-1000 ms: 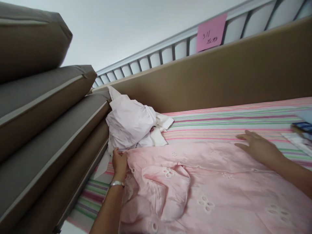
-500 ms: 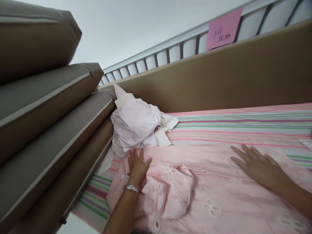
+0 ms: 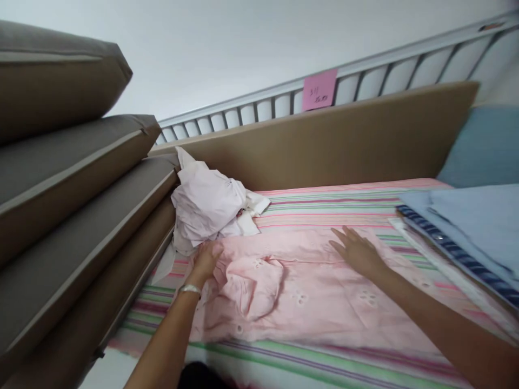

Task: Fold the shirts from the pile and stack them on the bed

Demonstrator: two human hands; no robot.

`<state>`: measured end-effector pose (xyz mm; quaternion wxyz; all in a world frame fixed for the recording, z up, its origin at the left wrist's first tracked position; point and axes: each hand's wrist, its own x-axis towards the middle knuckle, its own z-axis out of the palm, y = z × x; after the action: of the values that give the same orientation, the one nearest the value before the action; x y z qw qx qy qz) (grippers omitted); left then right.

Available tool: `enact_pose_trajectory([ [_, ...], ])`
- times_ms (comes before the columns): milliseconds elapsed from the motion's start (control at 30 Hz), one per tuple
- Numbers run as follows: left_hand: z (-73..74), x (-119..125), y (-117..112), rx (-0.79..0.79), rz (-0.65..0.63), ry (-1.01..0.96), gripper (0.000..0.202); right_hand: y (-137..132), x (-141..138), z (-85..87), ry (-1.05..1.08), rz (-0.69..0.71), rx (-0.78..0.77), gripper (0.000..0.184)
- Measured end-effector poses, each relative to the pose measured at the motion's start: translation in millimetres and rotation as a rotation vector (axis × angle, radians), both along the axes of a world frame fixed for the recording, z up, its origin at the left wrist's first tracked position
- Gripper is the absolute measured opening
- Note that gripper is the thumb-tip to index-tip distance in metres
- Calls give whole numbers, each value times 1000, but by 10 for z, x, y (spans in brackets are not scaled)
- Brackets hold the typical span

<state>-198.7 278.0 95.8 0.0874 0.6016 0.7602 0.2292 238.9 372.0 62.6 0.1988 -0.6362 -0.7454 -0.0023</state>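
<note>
A pale pink garment with cut-out flower embroidery lies spread on the striped sheet, a part of it folded into a raised bunch left of its middle. At its far left corner my left hand, with a silver bangle on the wrist, has its fingers curled in on the cloth edge; the fingertips are partly hidden. My right hand rests on the garment's far edge, to the right, with fingers spread and flat. Just beyond my left hand sits a crumpled heap of white clothes.
Thick grey-brown folded mattresses are stacked at the left. A brown padded board stands along the white railing, which bears a pink paper note. Folded blue clothes lie right on the striped sheet.
The view has drawn back and turned right, bringing the blue clothes into sight. My left fingers, spread flat before, are now curled at the garment's corner. My right hand stays spread on the cloth.
</note>
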Motion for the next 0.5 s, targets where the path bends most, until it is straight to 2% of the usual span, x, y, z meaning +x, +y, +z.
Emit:
enact_pose_trajectory([
  [67, 13, 70, -314, 86, -42, -27, 45, -408, 20, 54, 0, 114, 10, 50],
  [100, -39, 117, -513, 133, -51, -42, 44, -637, 44, 41, 12, 182, 36, 48],
  [200, -361, 248, -1145, 305, -58, -102, 41, -1284, 125, -75, 57, 329, 65, 43],
  [300, -665, 322, -1640, 356, -31, -124, 39, -1724, 89, -145, 125, 371, 22, 40],
  [367, -745, 356, -1844, 350, 6, -133, 39, -1907, -52, -121, 178, 409, -28, 39],
  [500, -703, 441, -2021, 374, 43, -189, 37, -2154, -555, 31, 276, 571, -105, 34],
])
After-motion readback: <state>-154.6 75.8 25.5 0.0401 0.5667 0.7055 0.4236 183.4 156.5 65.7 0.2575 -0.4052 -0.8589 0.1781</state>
